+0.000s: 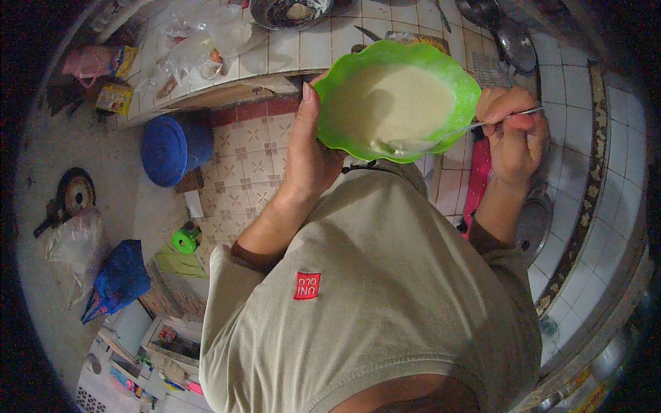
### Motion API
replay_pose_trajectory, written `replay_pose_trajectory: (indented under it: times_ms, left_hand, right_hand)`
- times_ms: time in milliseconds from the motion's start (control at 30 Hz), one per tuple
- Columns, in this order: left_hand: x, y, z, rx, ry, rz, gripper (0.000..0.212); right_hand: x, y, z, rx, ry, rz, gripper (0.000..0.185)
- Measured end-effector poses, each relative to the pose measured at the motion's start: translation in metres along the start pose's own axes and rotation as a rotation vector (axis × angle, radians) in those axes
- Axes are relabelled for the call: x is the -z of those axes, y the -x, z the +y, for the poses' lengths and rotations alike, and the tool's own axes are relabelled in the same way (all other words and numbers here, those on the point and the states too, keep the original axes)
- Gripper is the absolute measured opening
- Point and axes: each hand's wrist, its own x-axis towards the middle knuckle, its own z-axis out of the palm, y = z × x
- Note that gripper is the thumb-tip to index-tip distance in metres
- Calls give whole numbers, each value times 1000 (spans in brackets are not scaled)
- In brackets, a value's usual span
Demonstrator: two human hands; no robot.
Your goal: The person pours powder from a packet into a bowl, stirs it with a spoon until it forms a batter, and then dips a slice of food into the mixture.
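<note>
A green bowl [467, 95] with a scalloped rim is held up in front of my chest, tilted a little towards me. My left hand [312, 137] grips its left side, thumb along the outer edge and the other fingers hidden beneath. Pale cream-coloured batter [403, 103] fills much of the bowl. Pinched in my right hand [514, 129] is the handle of a metal spoon [457, 133]. Its head dips into the batter near the rim closest to me, where a small pale lump shows.
On the white tiled counter [310, 57] are a dark pan [292, 13] with something pale inside, clear plastic bags [206, 44] and a knife [367, 33]. Pots [516, 46] stand at the far right. A blue bucket [165, 149] sits on the floor, left of patterned tiles.
</note>
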Motion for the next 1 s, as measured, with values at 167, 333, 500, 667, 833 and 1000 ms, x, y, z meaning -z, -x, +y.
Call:
replay_pose_trajectory:
  times_ms: [167,333,500,667,833,1000]
  left_hand:
    - [3,-3,5,-13,-2,-8,61]
    - [5,-5,5,-29,4,-22,60]
    - [7,-5,4,-25,-7,-12,60]
    - [12,-10,7,-23,11,-34,59]
    - [15,-8,5,-20,2,-15,58]
    - [13,-9,2,-53,-56,12,59]
  right_hand:
    - [-17,-1,1,55,9,62,40]
    - [-23,4,1,52,-40,-82,39]
    - [-10,1,3,83,32,-93,40]
    - [-8,-5,-8,-48,44,-44,31]
    - [-10,-10,-27,-145,195,-12,18]
    - [-18,-13,-46,-58,585,-216,18]
